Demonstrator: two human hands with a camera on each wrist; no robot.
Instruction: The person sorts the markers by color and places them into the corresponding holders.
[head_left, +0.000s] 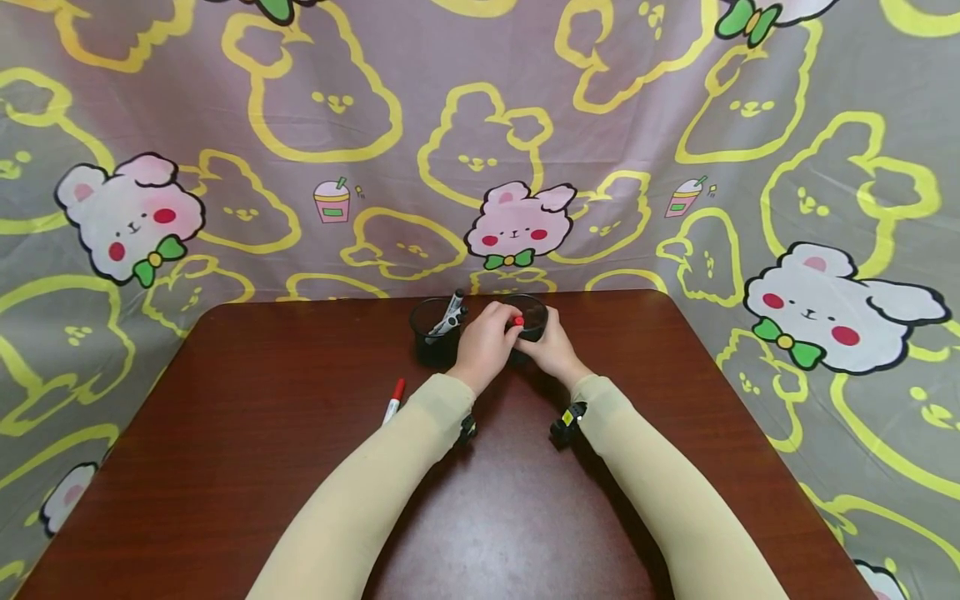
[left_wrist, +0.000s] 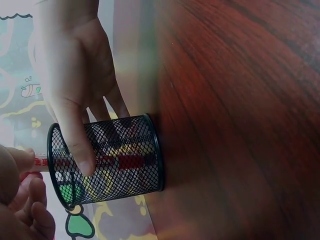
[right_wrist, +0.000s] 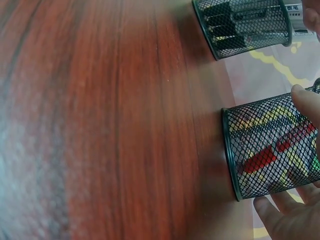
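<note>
My left hand (head_left: 486, 340) pinches a red marker (head_left: 518, 321) at the mouth of the right-hand black mesh pen cup (left_wrist: 107, 192). Through the mesh, the marker's red cap (left_wrist: 131, 161) shows low inside this cup. My right hand (head_left: 553, 346) grips the cup round its side, thumb (left_wrist: 82, 150) across the near wall and fingers behind. The cup stands upright on the table. Just left of my left hand is a second mesh cup (head_left: 433, 348), holding several black-capped markers (head_left: 450, 317).
Another marker with a red cap (head_left: 398, 390) lies on the brown table (head_left: 285, 400), its lower end hidden by my left sleeve (head_left: 390, 467). A patterned cloth (head_left: 420, 125) hangs behind the table's far edge and along both sides.
</note>
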